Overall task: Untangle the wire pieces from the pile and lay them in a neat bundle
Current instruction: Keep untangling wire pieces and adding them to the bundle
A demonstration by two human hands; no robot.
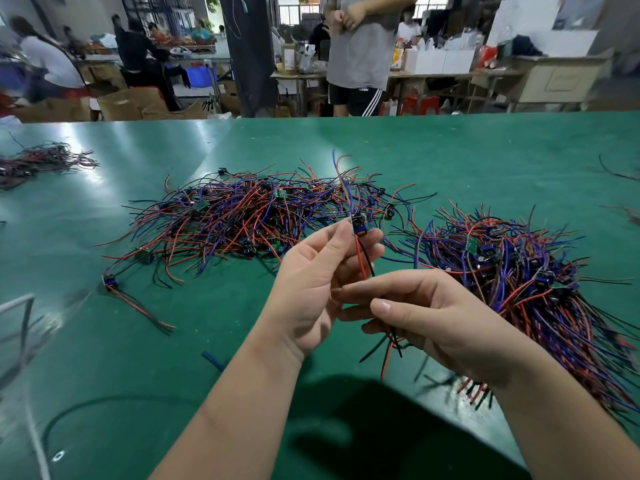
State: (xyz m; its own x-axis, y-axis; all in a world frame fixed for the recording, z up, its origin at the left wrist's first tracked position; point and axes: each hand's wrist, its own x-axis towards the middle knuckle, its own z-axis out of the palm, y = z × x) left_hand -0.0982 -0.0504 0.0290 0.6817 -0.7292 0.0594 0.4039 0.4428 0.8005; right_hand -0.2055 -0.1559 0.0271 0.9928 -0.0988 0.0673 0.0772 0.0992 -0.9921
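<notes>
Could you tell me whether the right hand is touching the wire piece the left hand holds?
Touching. In the head view the right hand pinches the red and black leads of the wire piece.

So the person's left hand (311, 278) pinches one wire piece (360, 255) up near its blue end, while the right hand (433, 317) grips its red and black leads lower down. Behind them sits the tangled pile (242, 216) on the green counter (485, 150), with a tidier bundle (526, 282) off to the right. Someone in a grey shirt (363, 46) stands across the counter.
</notes>
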